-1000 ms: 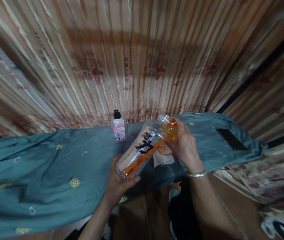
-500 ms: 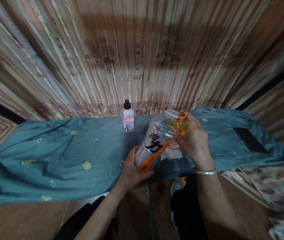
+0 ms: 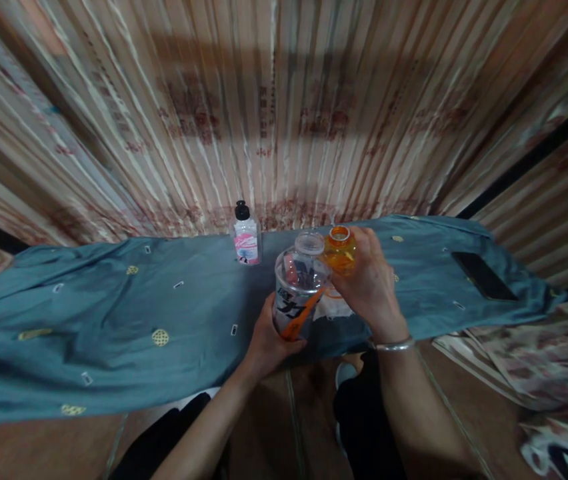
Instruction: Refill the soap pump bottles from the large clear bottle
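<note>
My left hand (image 3: 271, 337) is wrapped round a clear plastic cup (image 3: 294, 310) with black characters and an orange stripe, held nearly upright over the front of the cloth. My right hand (image 3: 370, 283) grips a small translucent orange bottle (image 3: 340, 257) whose round mouth is uncovered and faces up. A clear round lid (image 3: 310, 243) sits at the bottle's left side, over the cup's far rim; whether it is joined to the bottle I cannot tell. Under the right hand lies a white piece with an orange print (image 3: 333, 307), partly hidden.
A clear bottle with a black cap and pink label (image 3: 247, 241) stands behind the cup, to its left. A dark phone (image 3: 484, 276) lies at the right on the blue-green cloth (image 3: 99, 313). A striped curtain (image 3: 264, 100) hangs close behind.
The cup has gone from leaning right to nearly upright, so its open top shows. The orange bottle's mouth now faces up more. The whole view has shifted slightly.
</note>
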The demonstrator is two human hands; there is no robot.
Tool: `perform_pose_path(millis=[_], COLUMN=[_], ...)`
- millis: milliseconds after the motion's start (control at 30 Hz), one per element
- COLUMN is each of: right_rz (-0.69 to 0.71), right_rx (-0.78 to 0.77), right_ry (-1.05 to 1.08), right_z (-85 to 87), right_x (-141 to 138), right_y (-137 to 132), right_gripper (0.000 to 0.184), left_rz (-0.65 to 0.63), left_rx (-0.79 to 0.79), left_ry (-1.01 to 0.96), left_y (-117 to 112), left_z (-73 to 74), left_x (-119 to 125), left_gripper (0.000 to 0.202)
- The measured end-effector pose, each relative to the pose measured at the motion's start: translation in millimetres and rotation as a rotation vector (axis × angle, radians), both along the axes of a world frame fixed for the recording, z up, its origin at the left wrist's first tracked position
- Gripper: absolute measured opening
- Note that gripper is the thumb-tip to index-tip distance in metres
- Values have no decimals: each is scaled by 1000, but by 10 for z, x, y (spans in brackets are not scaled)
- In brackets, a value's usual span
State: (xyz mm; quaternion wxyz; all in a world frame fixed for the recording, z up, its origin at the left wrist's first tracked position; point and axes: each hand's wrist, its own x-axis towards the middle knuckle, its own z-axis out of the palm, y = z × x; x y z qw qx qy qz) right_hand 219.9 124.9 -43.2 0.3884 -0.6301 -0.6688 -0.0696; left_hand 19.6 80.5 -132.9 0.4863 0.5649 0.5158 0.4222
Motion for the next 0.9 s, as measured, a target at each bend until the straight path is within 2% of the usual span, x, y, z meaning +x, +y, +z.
perform_pose_path(millis=[200, 367, 600, 767, 900], right_rz=[38, 37, 32, 35, 32], right_rx=[56, 40, -2, -25, -32], right_ry=[29, 42, 24, 6, 6], right_z=[-19, -50, -78, -53, -24], right_x=[5, -8, 66, 134, 204], right_y=[11, 7, 41, 49, 32], right_gripper=[52, 60, 90, 83, 77], left_rz=[51, 128, 316, 471, 551], left_rx=[-11, -10, 5, -6, 6], left_ry=[-60, -63, 34, 132, 159], left_y=[49, 102, 194, 273, 332], left_z=[-58, -93, -139, -188, -222], left_x=[81, 1, -409, -778, -968], left_gripper=[91, 90, 79, 78, 82])
